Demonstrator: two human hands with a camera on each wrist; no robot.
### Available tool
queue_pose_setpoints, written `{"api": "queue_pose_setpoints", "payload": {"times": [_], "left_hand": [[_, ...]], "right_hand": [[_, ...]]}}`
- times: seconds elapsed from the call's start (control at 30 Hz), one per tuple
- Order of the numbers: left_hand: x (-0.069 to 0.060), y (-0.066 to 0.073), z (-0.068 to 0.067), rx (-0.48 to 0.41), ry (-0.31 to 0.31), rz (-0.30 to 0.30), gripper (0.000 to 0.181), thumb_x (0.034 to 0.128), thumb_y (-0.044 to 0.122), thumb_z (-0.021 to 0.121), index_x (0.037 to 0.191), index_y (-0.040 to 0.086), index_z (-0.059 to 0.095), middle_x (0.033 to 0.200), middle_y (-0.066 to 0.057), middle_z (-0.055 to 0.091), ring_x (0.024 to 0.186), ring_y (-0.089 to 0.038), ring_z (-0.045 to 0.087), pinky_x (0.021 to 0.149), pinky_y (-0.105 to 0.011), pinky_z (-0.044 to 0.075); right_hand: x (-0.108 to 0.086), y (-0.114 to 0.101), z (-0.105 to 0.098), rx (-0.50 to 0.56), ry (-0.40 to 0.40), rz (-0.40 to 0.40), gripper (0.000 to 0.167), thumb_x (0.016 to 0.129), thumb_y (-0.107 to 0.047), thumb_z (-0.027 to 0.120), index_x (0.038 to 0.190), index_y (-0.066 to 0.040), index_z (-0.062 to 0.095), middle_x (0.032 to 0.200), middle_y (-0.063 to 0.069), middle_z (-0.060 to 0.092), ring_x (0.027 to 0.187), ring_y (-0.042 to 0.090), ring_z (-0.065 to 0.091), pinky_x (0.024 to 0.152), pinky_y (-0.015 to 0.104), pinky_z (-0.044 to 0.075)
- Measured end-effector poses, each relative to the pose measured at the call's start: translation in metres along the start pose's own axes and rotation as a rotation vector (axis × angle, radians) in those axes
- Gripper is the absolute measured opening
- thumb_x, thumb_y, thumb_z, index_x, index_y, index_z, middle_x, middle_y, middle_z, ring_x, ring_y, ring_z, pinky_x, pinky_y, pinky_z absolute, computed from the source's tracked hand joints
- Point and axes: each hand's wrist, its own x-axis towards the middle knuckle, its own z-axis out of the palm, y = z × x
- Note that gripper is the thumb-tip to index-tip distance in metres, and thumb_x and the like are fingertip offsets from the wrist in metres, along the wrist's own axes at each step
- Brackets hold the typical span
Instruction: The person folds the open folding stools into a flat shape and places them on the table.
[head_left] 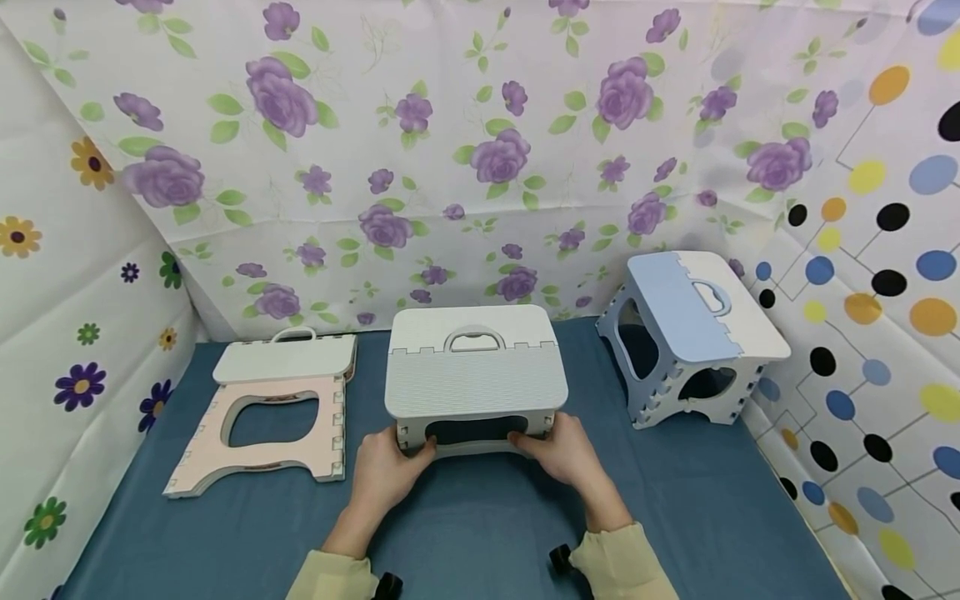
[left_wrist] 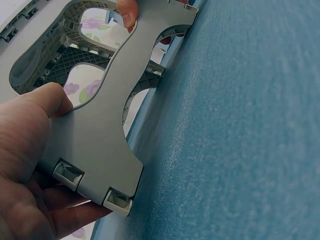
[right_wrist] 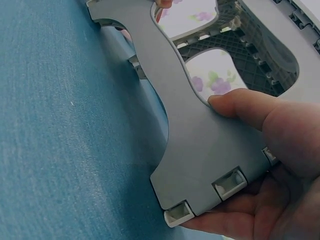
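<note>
A grey-and-white folding step stool (head_left: pixel 476 379) stands unfolded at the middle of the table, its carry handle on top. My left hand (head_left: pixel 390 471) grips the stool's front left leg; in the left wrist view the thumb (left_wrist: pixel 55 97) hooks on the edge of the oval opening, with fingers behind the corner. On the other side my right hand (head_left: pixel 562 450) grips the front right leg the same way, its thumb (right_wrist: pixel 240 102) at the opening's rim. The feet are close to the blue cloth; whether they touch it I cannot tell.
A pink-and-white folding stool (head_left: pixel 187 450) lies folded flat at the left. At the right stands an unfolded blue-and-white stool (head_left: pixel 675 308). Blue cloth (head_left: pixel 480 542) covers the table; a flowered curtain (head_left: pixel 442 167) hangs behind, with patterned sheets at both sides.
</note>
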Motion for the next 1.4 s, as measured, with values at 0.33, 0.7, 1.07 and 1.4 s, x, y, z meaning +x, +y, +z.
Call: {"api": "queue_pose_setpoints", "payload": {"times": [0.33, 0.7, 1.07, 1.4], "left_hand": [[-0.0003, 0.0019, -0.0015, -0.009, -0.009, -0.003, 0.024, 0.0899, 0.02, 0.085, 0.101, 0.002, 0.075, 0.076, -0.01, 0.076, 0.055, -0.007, 0.059, 0.053, -0.032, 0.051], [-0.0005, 0.0009, -0.0002, -0.019, -0.006, 0.006, 0.021, 0.0899, 0.019, 0.085, 0.099, 0.003, 0.075, 0.076, -0.009, 0.076, 0.054, -0.006, 0.059, 0.052, -0.031, 0.05], [-0.0002, 0.0009, -0.0009, -0.02, -0.012, -0.005, 0.021, 0.0898, 0.019, 0.086, 0.096, 0.002, 0.075, 0.074, -0.009, 0.075, 0.053, -0.006, 0.058, 0.051, -0.03, 0.048], [0.0002, 0.0012, -0.0027, -0.02, -0.032, -0.004, 0.024, 0.0896, 0.021, 0.086, 0.099, 0.002, 0.075, 0.073, -0.008, 0.074, 0.052, -0.006, 0.057, 0.051, -0.031, 0.048]], "right_hand": [[0.0012, -0.0035, -0.0017, 0.004, -0.014, 0.014, 0.063, 0.092, -0.025, 0.088, 0.146, -0.009, 0.061, 0.135, 0.018, 0.07, 0.113, 0.03, 0.07, 0.091, 0.054, 0.056], [-0.0003, -0.0021, -0.001, -0.001, 0.0, -0.003, 0.062, 0.092, -0.022, 0.088, 0.146, -0.008, 0.06, 0.134, 0.018, 0.07, 0.112, 0.032, 0.071, 0.089, 0.053, 0.057], [0.0013, -0.0008, 0.0017, 0.0, 0.012, -0.007, 0.063, 0.093, -0.024, 0.088, 0.147, -0.009, 0.059, 0.136, 0.02, 0.068, 0.116, 0.036, 0.07, 0.091, 0.056, 0.057], [0.002, -0.001, -0.002, -0.024, -0.02, 0.026, 0.06, 0.092, -0.027, 0.087, 0.143, -0.007, 0.063, 0.128, 0.018, 0.073, 0.104, 0.027, 0.071, 0.086, 0.052, 0.057]]}}
